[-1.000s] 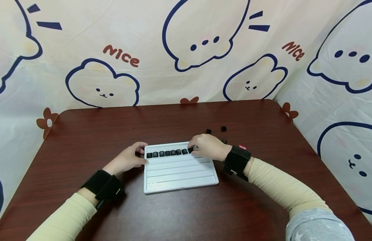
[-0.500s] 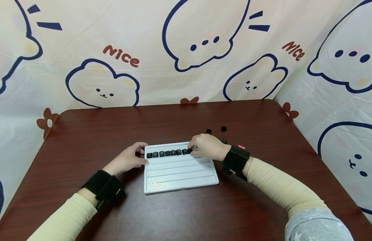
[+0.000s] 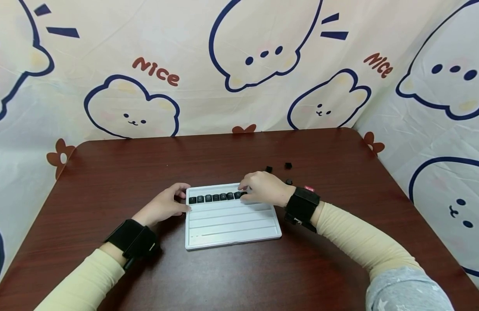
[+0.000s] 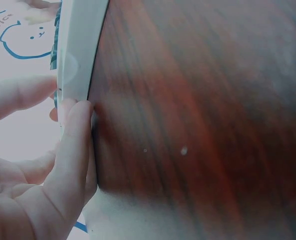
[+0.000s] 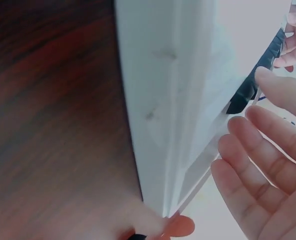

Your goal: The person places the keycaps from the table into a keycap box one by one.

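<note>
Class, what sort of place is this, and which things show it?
Probably an indoor recording booth: a brown table has a creased cartoon-print backdrop behind it and along both sides, and black wristbands are being worn.

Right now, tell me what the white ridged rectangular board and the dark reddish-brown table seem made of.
White ridged rectangular board: probably glossy plastic, given its moulded-looking ridges and sheen. Dark reddish-brown table: wood or wood-look laminate, semi-gloss, by its streaky grain.

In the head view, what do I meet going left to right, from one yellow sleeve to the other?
Left sleeve, left wristband, left hand, row of small black pieces, right hand, right wristband, right sleeve.
</note>
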`<move>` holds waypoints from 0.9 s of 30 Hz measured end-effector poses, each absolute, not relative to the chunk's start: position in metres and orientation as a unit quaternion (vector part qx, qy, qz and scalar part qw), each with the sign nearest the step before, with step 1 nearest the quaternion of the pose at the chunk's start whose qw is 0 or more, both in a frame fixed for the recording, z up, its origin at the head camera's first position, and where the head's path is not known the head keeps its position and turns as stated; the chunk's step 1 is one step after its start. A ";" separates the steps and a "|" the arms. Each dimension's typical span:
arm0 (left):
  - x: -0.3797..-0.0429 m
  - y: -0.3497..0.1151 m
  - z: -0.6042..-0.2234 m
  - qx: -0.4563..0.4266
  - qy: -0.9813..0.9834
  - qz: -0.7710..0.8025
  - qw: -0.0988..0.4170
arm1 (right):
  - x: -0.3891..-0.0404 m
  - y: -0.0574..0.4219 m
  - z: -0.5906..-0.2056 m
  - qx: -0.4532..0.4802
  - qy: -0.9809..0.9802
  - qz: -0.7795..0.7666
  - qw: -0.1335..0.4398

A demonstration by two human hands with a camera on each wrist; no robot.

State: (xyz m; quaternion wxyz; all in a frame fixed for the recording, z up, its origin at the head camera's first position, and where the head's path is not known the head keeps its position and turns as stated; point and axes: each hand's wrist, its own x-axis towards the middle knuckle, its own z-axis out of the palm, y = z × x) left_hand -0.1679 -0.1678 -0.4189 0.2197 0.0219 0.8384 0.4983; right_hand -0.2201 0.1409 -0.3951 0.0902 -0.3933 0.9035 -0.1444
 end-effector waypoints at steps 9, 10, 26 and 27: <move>-0.169 -0.168 -0.420 0.023 0.842 0.494 0.217 | -0.219 0.134 -0.399 -0.397 0.904 -0.131 0.088; -0.169 -0.168 -0.420 0.024 0.842 0.493 0.218 | -0.218 0.133 -0.399 -0.395 0.905 -0.132 0.089; -0.169 -0.168 -0.419 0.019 0.843 0.491 0.218 | -0.220 0.141 -0.396 -0.374 0.909 -0.149 0.112; -0.169 -0.168 -0.419 0.020 0.844 0.491 0.217 | -0.221 0.142 -0.396 -0.375 0.908 -0.150 0.112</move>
